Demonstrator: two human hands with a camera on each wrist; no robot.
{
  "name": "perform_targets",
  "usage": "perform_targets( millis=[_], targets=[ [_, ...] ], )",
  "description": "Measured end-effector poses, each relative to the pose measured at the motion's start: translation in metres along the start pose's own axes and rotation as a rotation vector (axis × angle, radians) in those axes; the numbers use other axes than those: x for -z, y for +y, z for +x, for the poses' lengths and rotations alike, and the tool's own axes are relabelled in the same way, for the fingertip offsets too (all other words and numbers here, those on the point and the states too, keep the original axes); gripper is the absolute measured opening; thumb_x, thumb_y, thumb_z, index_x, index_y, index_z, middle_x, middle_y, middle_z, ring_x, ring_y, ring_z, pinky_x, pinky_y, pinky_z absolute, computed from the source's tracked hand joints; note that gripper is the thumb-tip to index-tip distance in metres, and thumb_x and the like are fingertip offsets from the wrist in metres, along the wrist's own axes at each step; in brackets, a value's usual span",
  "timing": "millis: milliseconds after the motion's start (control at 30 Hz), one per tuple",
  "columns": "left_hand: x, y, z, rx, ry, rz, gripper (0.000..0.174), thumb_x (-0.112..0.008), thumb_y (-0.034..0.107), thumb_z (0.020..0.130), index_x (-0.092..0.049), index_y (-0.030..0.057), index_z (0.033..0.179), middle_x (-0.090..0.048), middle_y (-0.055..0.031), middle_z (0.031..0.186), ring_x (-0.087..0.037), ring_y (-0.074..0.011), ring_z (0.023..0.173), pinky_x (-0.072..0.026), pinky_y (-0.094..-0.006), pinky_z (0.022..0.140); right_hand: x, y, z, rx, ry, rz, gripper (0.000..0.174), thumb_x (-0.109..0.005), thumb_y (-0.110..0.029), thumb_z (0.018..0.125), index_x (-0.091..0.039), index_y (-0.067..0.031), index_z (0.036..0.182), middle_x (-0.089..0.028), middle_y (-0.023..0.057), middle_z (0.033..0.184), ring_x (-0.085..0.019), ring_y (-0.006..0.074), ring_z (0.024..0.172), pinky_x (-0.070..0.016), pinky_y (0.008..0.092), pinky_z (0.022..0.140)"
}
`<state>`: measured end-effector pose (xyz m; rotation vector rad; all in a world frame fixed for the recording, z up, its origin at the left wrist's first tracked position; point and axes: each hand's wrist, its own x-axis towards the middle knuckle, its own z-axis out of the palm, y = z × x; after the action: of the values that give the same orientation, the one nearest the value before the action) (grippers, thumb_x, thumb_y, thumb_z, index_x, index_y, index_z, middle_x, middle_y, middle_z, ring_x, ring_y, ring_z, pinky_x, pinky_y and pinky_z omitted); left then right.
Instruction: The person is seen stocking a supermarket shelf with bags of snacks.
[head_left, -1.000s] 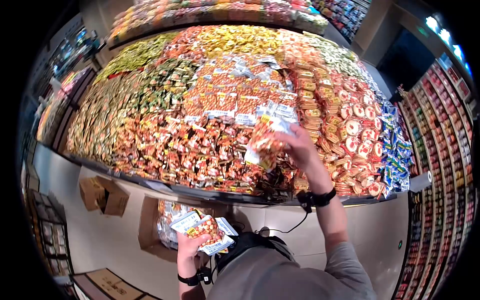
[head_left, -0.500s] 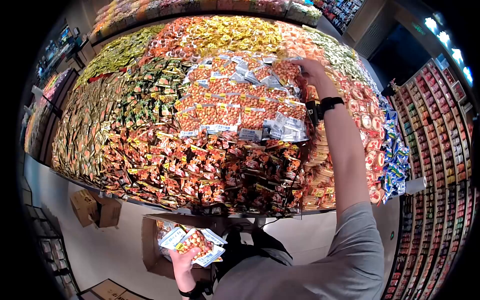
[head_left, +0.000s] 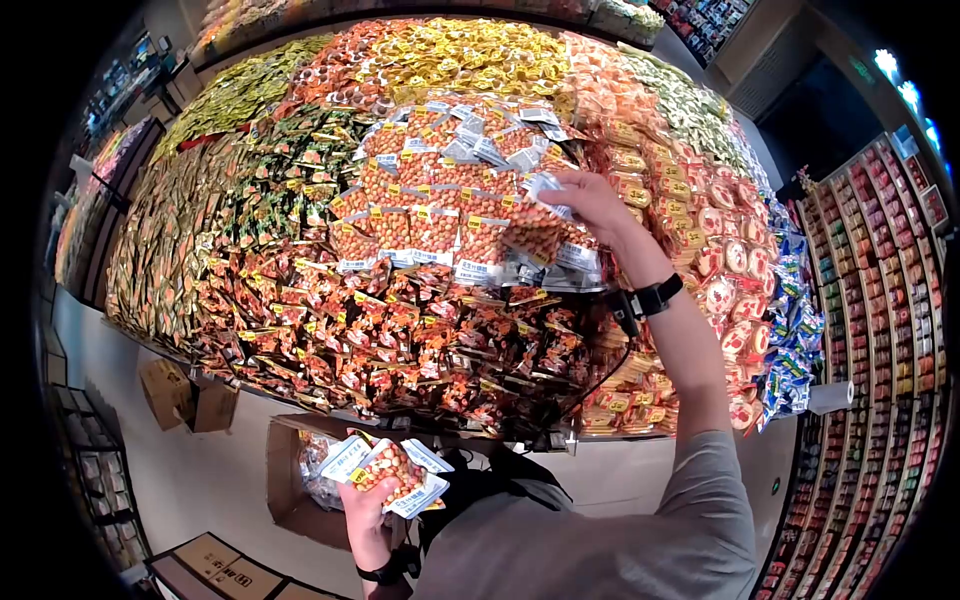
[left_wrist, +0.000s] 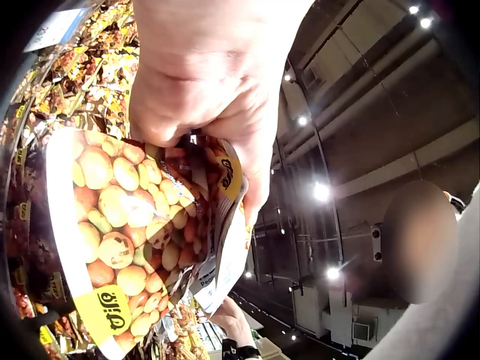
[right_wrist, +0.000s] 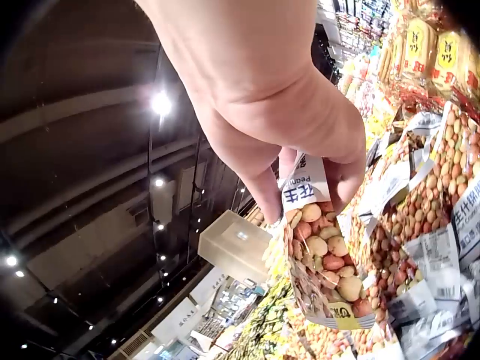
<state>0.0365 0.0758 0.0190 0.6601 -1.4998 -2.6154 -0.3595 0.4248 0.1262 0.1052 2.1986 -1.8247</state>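
Note:
My left hand grips a small fanned stack of peanut bags, low in front of my body. In the left wrist view, the front peanut bag shows peanuts and a yellow label, and the thumb lies along the stack's edge. With my right hand I pinch one peanut bag by its white printed end. It hangs over the right side of the display's peanut bag section. Front bags there lie in neat overlapping rows; silver-backed bags lie in disorder toward the back.
Dark red snack packets fill the display's front, and round crackers in wrappers lie to the right. On the floor, an open carton holding bags stands by my left hand. Another cardboard box sits farther left. Tall shelves line the right.
My right hand went from over the front packets to the peanut section's back right, then came nearer and left, holding a bag. The left hand keeps its stack, with little movement.

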Motion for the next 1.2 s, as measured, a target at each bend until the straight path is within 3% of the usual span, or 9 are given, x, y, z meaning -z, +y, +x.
perform_targets(
  millis=[267, 433, 567, 733, 767, 900, 1033, 1133, 1200],
  targets=[
    [-0.006, -0.007, 0.011, 0.001, -0.084, 0.060, 0.072, -0.081, -0.003, 0.067, -0.045, -0.0041, 0.129, -0.062, -0.0144, 0.115, -0.066, -0.0233, 0.100, -0.0548, -0.0369, 0.088, -0.010, 0.017, -0.010, 0.086, -0.152, 0.086, 0.028, -0.077, -0.017, 0.083, -0.069, -0.0024, 0.105, -0.065, -0.0005, 0.095, -0.056, 0.0086, 0.088, -0.0426, 0.0259, 0.079],
    [-0.010, -0.004, 0.008, -0.015, -0.082, 0.001, 0.076, -0.079, -0.005, 0.067, -0.042, -0.0037, 0.133, -0.062, -0.0142, 0.116, -0.066, -0.0235, 0.101, -0.0548, -0.0369, 0.088, -0.016, 0.020, -0.011, 0.052, 0.074, 0.166, 0.014, -0.078, -0.015, 0.080, -0.067, -0.0064, 0.080, -0.060, -0.0024, 0.076, -0.051, 0.0077, 0.070, -0.0386, 0.0259, 0.062],
    [-0.007, -0.004, 0.005, -0.021, -0.051, -0.035, 0.072, -0.079, -0.007, 0.067, -0.045, -0.0028, 0.131, -0.063, -0.0141, 0.116, -0.067, -0.0236, 0.101, -0.0552, -0.0370, 0.089, -0.023, 0.015, -0.032, 0.064, 0.085, 0.141, 0.013, -0.076, -0.012, 0.083, -0.065, -0.0091, 0.076, -0.058, -0.0042, 0.072, -0.049, 0.0061, 0.059, -0.0358, 0.0237, 0.055],
    [-0.004, 0.002, 0.007, -0.029, -0.058, -0.056, 0.072, -0.080, -0.006, 0.068, -0.046, -0.0027, 0.130, -0.063, -0.0140, 0.115, -0.067, -0.0229, 0.100, -0.0553, -0.0367, 0.088, -0.029, 0.028, -0.039, 0.046, 0.035, 0.292, 0.011, -0.067, -0.012, 0.092, -0.063, -0.0019, 0.089, -0.066, 0.0043, 0.081, -0.061, 0.0085, 0.063, -0.0485, 0.0186, 0.056],
    [0.003, -0.003, 0.008, -0.023, -0.058, -0.053, 0.071, -0.080, -0.005, 0.067, -0.046, -0.0027, 0.130, -0.063, -0.0139, 0.115, -0.067, -0.0227, 0.100, -0.0552, -0.0367, 0.089, -0.031, 0.027, -0.043, 0.012, 0.018, 0.329, 0.013, -0.062, -0.010, 0.095, -0.060, 0.0032, 0.095, -0.068, 0.0107, 0.087, -0.069, 0.0145, 0.074, -0.0576, 0.0206, 0.070],
    [0.009, -0.001, 0.013, -0.015, -0.062, -0.050, 0.070, -0.081, -0.005, 0.067, -0.048, -0.0026, 0.129, -0.064, -0.0131, 0.114, -0.066, -0.0221, 0.100, -0.0547, -0.0365, 0.089, -0.058, 0.039, -0.044, -0.070, -0.106, 0.490, 0.019, -0.055, -0.007, 0.097, -0.058, 0.0104, 0.104, -0.068, 0.0218, 0.099, -0.071, 0.0234, 0.092, -0.0612, 0.0267, 0.072],
    [0.015, 0.003, 0.017, -0.015, -0.085, -0.051, 0.070, -0.082, -0.004, 0.067, -0.049, -0.0026, 0.128, -0.064, -0.0128, 0.114, -0.066, -0.0218, 0.100, -0.0545, -0.0363, 0.089, -0.072, 0.069, -0.037, -0.364, -0.210, 0.202, 0.026, -0.063, -0.012, 0.092, -0.058, 0.0096, 0.106, -0.067, 0.0181, 0.097, -0.068, 0.0249, 0.075, -0.0591, 0.0333, 0.064],
    [0.022, 0.004, 0.020, -0.001, -0.101, -0.042, 0.070, -0.081, -0.005, 0.067, -0.049, -0.0028, 0.129, -0.064, -0.0129, 0.114, -0.066, -0.0219, 0.100, -0.0546, -0.0364, 0.089, -0.082, 0.105, -0.028, -0.061, -0.038, -0.246, 0.033, -0.067, -0.016, 0.090, -0.059, 0.0022, 0.117, -0.066, 0.0083, 0.095, -0.065, 0.0174, 0.077, -0.0548, 0.0327, 0.066],
    [0.023, 0.006, 0.022, -0.066, -0.110, 0.009, 0.067, -0.080, 0.005, 0.071, -0.047, -0.0060, 0.129, -0.064, -0.0166, 0.115, -0.068, -0.0269, 0.097, -0.0575, -0.0390, 0.085, -0.082, 0.121, -0.012, 0.234, -0.029, -0.586, 0.029, -0.073, -0.020, 0.086, -0.059, -0.0030, 0.106, -0.059, 0.0014, 0.084, -0.056, 0.0102, 0.070, -0.0482, 0.0293, 0.059]
  ],
)
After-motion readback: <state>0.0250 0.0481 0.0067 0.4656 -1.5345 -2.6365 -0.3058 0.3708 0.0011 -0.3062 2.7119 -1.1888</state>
